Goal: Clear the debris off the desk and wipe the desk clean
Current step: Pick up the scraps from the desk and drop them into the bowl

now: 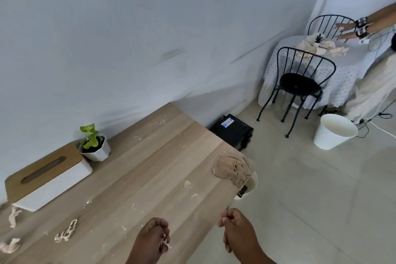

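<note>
The wooden desk carries scattered white crumbs and several pale twisted scraps of debris at its lower left. A beige cloth lies crumpled at the desk's right edge, partly over a white bin below. My left hand hovers over the desk's near edge, its fingers curled round small bits of debris. My right hand is just off the desk's edge, fingers curled, pinching a small scrap.
A white tissue box with a wooden lid and a small potted plant stand against the wall. A black box sits on the floor. Beyond are black chairs, a covered table, a white bucket and another person's arms.
</note>
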Available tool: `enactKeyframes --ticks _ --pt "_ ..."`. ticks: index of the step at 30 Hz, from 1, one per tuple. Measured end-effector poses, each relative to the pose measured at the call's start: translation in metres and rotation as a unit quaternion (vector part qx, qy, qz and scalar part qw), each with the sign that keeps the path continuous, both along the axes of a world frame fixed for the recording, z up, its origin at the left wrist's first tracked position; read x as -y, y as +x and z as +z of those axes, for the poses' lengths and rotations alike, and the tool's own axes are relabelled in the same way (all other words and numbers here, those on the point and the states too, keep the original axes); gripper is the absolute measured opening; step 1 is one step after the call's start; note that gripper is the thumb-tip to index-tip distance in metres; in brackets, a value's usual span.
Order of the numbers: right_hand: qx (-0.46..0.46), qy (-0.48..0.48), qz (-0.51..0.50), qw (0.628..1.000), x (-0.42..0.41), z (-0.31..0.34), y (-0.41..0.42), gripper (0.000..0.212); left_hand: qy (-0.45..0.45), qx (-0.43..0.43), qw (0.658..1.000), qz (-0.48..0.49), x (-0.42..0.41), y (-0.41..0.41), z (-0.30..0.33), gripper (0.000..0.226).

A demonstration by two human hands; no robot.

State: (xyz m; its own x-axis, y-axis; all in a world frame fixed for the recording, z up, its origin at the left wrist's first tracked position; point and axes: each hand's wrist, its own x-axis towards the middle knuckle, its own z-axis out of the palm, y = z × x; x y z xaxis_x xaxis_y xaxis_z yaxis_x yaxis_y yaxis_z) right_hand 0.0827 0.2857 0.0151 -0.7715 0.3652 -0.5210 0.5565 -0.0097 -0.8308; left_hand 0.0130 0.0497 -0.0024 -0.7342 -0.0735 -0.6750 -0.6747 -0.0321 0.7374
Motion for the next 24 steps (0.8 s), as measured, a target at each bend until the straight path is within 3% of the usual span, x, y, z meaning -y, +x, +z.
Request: enactKeyframes --ticks 11,24 --pt "-0.012 -0.074 -0.059 0.995 -0.111 -0.003 0.001 0.026 0.017 -0.015 0.998 -0.062 -0.147 0.005 0.024 0.023" --pt "-0.027 -0.118 -0.130 0.984 -0.224 -0.020 0.011 0.024 0.033 -0.004 0.985 -0.170 -0.285 -0.007 0.013 0.016"
